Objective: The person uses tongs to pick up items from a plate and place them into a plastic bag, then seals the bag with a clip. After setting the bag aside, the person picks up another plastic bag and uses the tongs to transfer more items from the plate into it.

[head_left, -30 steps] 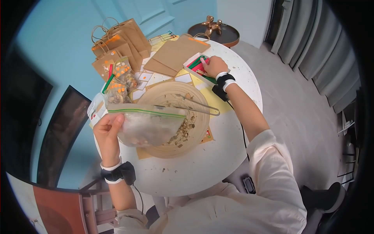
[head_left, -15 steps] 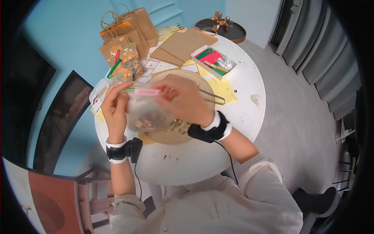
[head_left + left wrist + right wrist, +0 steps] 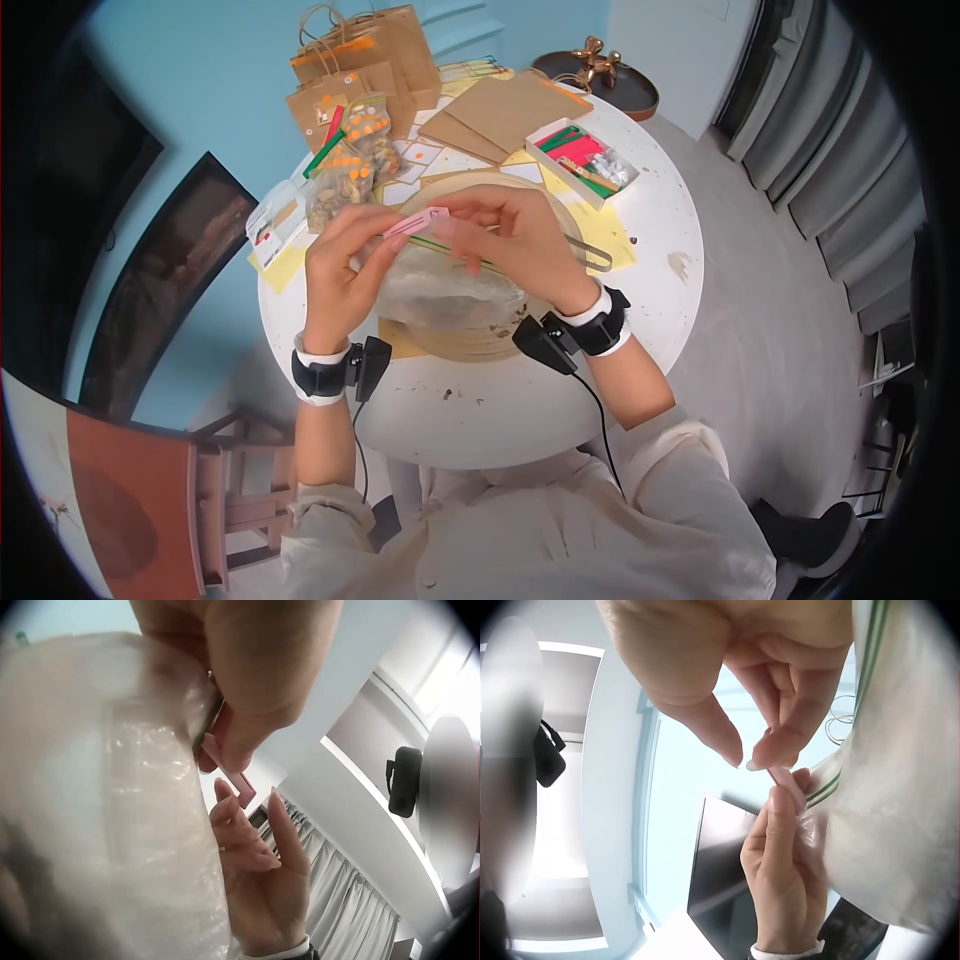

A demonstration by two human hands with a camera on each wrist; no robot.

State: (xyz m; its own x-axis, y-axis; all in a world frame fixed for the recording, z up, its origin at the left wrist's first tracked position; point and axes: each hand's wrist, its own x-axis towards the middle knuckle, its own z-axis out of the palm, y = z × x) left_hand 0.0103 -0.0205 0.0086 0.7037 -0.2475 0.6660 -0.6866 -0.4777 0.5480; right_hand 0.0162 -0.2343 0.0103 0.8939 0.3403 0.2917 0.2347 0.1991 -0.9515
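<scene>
My left hand pinches a pink bag clip together with the top corner of a clear zip bag. The bag has a green zip line and hangs over a round beige tray. My right hand hovers at the clip's far end with its fingers loosely bent. In the right wrist view, the thumb and forefinger stand slightly apart right beside the clip. From the left wrist view, the clip sticks out past my left fingers toward the right hand.
Dry scraps and metal tongs lie in the tray. Behind it on the round white table are a white box of coloured clips, flat paper bags, standing paper bags and filled zip bags with orange dots.
My right hand has come from the box to the zip bag's top, bringing the pink clip. The clip now sits in my left fingers, and the bag is raised between both hands.
</scene>
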